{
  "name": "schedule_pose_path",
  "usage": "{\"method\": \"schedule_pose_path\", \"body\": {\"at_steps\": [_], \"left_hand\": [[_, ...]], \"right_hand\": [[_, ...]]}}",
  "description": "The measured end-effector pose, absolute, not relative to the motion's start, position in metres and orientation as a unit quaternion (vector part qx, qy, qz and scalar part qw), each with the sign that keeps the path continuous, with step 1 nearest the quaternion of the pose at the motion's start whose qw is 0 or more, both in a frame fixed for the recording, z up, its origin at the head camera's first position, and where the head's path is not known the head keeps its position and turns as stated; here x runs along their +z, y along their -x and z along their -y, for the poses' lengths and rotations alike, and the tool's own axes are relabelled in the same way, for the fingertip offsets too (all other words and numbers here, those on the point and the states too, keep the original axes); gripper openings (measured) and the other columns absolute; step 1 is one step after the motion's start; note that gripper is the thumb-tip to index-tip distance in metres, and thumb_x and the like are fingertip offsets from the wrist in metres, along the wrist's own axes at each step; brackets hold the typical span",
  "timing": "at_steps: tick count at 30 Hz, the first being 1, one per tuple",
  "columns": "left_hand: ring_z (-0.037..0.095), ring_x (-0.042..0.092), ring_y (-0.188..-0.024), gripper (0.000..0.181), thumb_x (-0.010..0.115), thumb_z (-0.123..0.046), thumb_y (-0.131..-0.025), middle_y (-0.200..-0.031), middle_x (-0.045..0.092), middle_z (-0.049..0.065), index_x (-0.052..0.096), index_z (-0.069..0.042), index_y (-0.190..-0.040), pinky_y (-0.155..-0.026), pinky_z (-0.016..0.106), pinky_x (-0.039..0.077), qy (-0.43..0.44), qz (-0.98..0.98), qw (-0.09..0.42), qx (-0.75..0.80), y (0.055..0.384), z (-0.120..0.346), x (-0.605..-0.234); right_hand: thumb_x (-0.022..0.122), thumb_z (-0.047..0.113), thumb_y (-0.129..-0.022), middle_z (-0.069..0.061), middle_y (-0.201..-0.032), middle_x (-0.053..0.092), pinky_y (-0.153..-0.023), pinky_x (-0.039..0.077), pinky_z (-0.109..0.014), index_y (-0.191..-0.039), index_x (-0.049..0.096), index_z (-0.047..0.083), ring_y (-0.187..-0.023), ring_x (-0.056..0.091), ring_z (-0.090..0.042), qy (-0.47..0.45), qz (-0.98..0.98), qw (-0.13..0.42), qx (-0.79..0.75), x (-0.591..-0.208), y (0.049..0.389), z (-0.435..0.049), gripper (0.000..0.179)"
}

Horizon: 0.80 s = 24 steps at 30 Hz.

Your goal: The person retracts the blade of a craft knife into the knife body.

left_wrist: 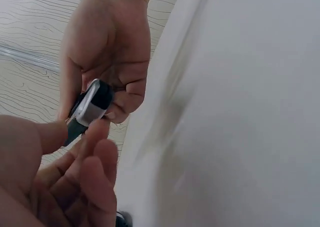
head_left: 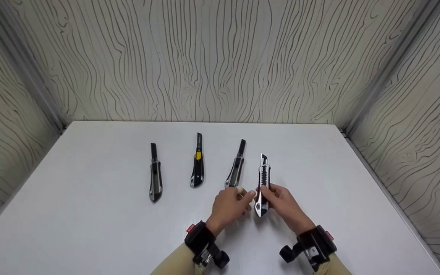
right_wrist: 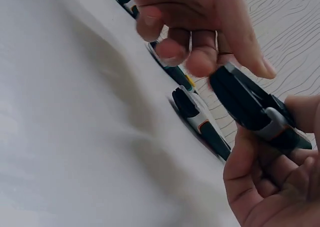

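My right hand holds a utility knife with a silver and black body, its thumb on the dark slider strip and its fingers curled beneath. The knife's blade end points away from me. Beside its lower end is my left hand, thumb and fingers loosely bent, with a gap between them in the right wrist view. The held knife shows its dark butt end there, close to the left fingertips; whether they touch is unclear. A second, grey-bodied utility knife lies just beyond the left hand, which overlaps its near end.
Farther left on the white table lie a black utility knife with a yellow slider and a grey utility knife. Wood-grain patterned panels stand behind and at both sides of the table.
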<state>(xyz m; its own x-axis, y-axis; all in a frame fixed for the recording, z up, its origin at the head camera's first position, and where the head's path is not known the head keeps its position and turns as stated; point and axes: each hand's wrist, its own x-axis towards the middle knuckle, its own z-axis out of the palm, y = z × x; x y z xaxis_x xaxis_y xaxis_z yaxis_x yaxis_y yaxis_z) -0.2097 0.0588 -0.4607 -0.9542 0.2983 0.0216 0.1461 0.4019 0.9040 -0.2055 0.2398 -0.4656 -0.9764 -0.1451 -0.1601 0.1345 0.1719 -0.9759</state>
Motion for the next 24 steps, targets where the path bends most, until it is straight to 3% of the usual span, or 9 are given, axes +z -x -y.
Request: {"method": "schedule_pose_path", "body": {"at_steps": [3,6,10,14,19,24], "left_hand": [[0.007,0.059,-0.058,0.027,0.054,-0.038,-0.089,-0.076,0.069,-0.003,0.068,-0.016,-0.096,-0.050,0.023,0.047,-0.115,-0.825,0.040,0.552,0.220,-0.063,-0.455],[0.009,0.060,-0.068,0.031,0.055,-0.035,-0.090,-0.085,0.069,-0.001,0.066,-0.013,-0.108,-0.055,0.024,0.050,-0.106,-0.786,0.060,0.606,0.230,-0.069,-0.453],[0.010,0.061,-0.070,0.029,0.059,-0.031,-0.088,-0.085,0.069,0.001,0.067,-0.009,-0.105,-0.058,0.025,0.052,-0.080,-0.736,0.090,0.666,0.236,-0.076,-0.455],[0.009,0.063,-0.068,0.023,0.062,-0.027,-0.086,-0.083,0.071,0.003,0.069,-0.008,-0.097,-0.058,0.025,0.052,-0.067,-0.736,0.070,0.670,0.236,-0.078,-0.458],[0.009,0.065,-0.068,0.024,0.061,-0.029,-0.086,-0.087,0.072,0.003,0.069,-0.009,-0.098,-0.060,0.025,0.053,-0.065,-0.750,0.071,0.654,0.235,-0.077,-0.459],[0.010,0.065,-0.065,0.024,0.061,-0.030,-0.086,-0.087,0.072,0.002,0.069,-0.010,-0.098,-0.059,0.025,0.053,-0.068,-0.761,0.074,0.641,0.236,-0.076,-0.460]], "right_hand": [[0.052,0.040,-0.091,-0.009,-0.093,0.064,-0.072,0.050,-0.026,-0.116,0.053,-0.005,-0.081,0.060,-0.016,0.008,-0.762,0.106,-0.639,-0.464,0.203,-0.237,0.051],[0.052,0.039,-0.091,-0.009,-0.094,0.065,-0.070,0.050,-0.026,-0.118,0.053,-0.004,-0.079,0.060,-0.015,0.022,-0.765,0.115,-0.634,-0.463,0.199,-0.233,0.051],[0.050,0.037,-0.093,-0.007,-0.092,0.065,-0.068,0.051,-0.027,-0.117,0.054,-0.006,-0.075,0.060,-0.014,0.027,-0.758,0.131,-0.638,-0.466,0.194,-0.228,0.049],[0.047,0.037,-0.094,-0.009,-0.092,0.066,-0.067,0.052,-0.028,-0.113,0.055,-0.008,-0.074,0.062,-0.013,0.012,-0.756,0.144,-0.638,-0.470,0.192,-0.227,0.050],[0.050,0.040,-0.092,-0.016,-0.097,0.067,-0.068,0.053,-0.029,-0.112,0.056,-0.008,-0.077,0.064,-0.015,0.003,-0.766,0.147,-0.625,-0.471,0.189,-0.227,0.051],[0.050,0.033,-0.093,-0.020,-0.099,0.066,-0.069,0.052,-0.029,-0.113,0.054,-0.010,-0.079,0.063,-0.016,0.013,-0.764,0.144,-0.629,-0.463,0.185,-0.224,0.047]]}}
